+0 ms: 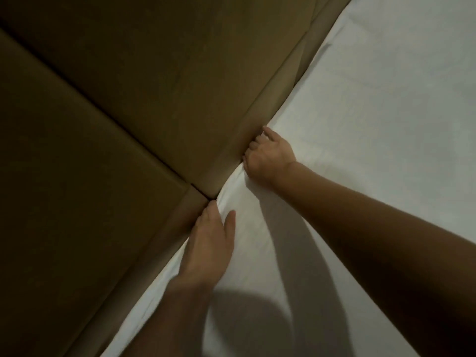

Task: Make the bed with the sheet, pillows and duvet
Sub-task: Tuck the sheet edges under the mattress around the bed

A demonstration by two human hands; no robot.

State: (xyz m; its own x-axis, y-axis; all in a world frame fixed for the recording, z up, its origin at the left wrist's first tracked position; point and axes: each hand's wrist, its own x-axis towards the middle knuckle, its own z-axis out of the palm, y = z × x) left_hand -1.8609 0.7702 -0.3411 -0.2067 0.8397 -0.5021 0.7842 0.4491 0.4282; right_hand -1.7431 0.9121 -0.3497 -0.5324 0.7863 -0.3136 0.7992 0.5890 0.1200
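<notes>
Fingers of the left hand (210, 243) lie straight and close together, pressing the sheet (360, 124) edge down into the gap beside the padded headboard (128, 99). To its right and farther off, the right hand (268, 154) has its fingers curled into the same gap, apparently pinching a fold of sheet; the fingertips are hidden. The sheet covers the bed on the right, its tucked edge running diagonally from near left to far right. Recommended: push flat and deep, work along the edge, pull wrinkles out toward the open bed.
</notes>
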